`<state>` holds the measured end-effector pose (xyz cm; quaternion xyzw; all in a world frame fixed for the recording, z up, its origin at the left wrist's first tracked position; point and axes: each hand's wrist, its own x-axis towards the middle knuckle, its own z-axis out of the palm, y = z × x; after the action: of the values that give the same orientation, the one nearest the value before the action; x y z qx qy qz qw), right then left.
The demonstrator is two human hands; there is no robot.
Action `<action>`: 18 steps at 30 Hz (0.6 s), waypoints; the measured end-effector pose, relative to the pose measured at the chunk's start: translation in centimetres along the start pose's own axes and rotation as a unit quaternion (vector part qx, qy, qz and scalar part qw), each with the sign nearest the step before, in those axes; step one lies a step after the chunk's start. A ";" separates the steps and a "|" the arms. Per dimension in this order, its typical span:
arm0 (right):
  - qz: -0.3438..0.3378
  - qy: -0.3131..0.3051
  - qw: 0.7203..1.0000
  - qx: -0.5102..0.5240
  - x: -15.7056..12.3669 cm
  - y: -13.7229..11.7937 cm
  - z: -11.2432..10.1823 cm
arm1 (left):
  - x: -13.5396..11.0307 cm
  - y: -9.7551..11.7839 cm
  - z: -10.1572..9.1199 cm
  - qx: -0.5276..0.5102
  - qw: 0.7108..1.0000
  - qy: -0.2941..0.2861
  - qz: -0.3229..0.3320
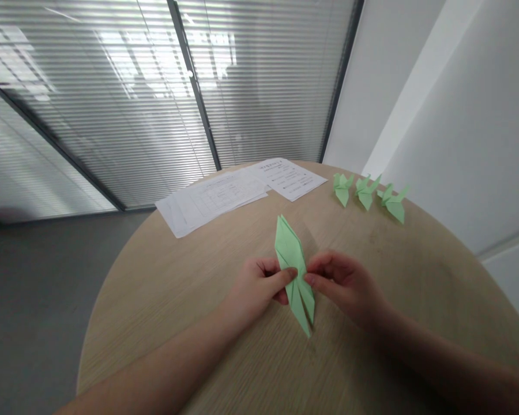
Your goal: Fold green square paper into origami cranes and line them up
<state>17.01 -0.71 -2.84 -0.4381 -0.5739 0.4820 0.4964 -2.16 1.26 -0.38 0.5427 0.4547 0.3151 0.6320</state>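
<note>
A long, narrow folded piece of green paper (pixel 290 248) is held just above a round wooden table (pixel 164 323), pointing away from me, with two pointed flaps at its near end. My left hand (pixel 259 285) pinches its left edge with the thumb on top. My right hand (pixel 346 282) pinches the right edge, fingers curled. Both hands grip the paper around its middle.
Three finished green paper cranes (pixel 342 189) (pixel 365 192) (pixel 393 202) stand in a row at the table's far right. Printed white sheets (pixel 216 199) (pixel 292 178) lie at the far edge. Glass walls with blinds and a white wall surround the table.
</note>
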 end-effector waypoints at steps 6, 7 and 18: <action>-0.007 0.018 0.999 -0.029 -0.2 0.0 0.1 | -0.3 0.0 0.3 0.002 1.000 0.004 0.006; -0.001 0.019 1.000 -0.021 -0.3 0.1 0.1 | -0.4 0.1 0.4 0.002 1.000 0.005 0.008; 0.038 0.070 0.995 0.051 0.1 0.1 0.7 | -0.5 0.1 1.0 -0.037 0.999 0.009 0.004</action>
<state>16.26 -0.66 -2.93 -0.4666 -0.4950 0.4973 0.5385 -1.42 0.39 -0.17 0.5180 0.4458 0.3392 0.6465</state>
